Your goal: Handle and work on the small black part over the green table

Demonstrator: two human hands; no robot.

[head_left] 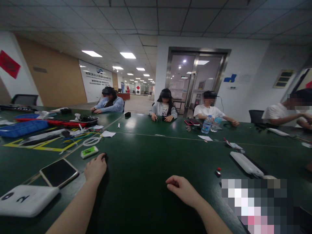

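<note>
My left hand (95,167) lies on the green table, its fingers closed round a small black object (105,157) whose kind I cannot make out. Just beyond it sits a small white case with a bright green top (89,152). A phone with a dark screen (59,172) lies to the left of my left wrist. Nearer to me on that side is a white device marked with a 2 (29,199). My right hand (181,189) rests on the bare table top, fingers loosely curled and thumb near the index finger, with nothing visible in it.
Cables (91,141), blue trays (24,128) and tools crowd the left side. Rightward lie a small red-topped item (218,171), a long white device (247,164) and a blurred-out patch. Water bottles (206,124) stand farther off. Several people sit across the table (146,156).
</note>
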